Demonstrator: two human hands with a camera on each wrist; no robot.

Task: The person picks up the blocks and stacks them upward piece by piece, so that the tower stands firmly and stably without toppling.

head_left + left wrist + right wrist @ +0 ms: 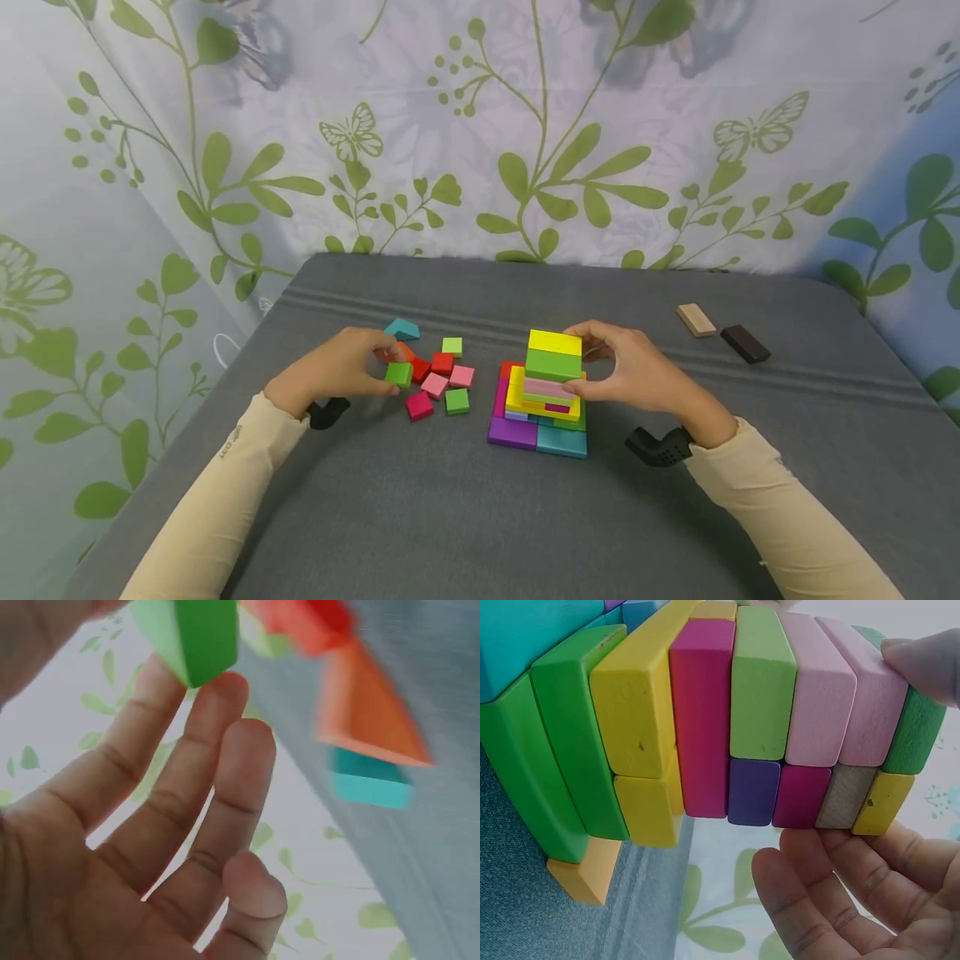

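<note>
My left hand (341,364) pinches a small green block (399,374) between thumb and fingers, over the left group of blocks. In the left wrist view that green block (196,637) sits at the fingertips, while the other fingers (244,780) stretch out beside it. My right hand (626,367) holds the upper layers of a stepped block tower (553,365) from its right side. Seen from the right wrist, the thumb (930,667) rests against a pink block (866,690) and a dark green one, with fingertips at the yellow block (883,804) opposite.
Around the left hand lie red, pink and green blocks (457,402), an orange wedge (367,712) and a teal piece (403,329). A pale wooden block (696,320) and a dark brown block (746,343) lie at the back right of the grey table (420,517). Behind hangs a leaf-patterned curtain (420,150).
</note>
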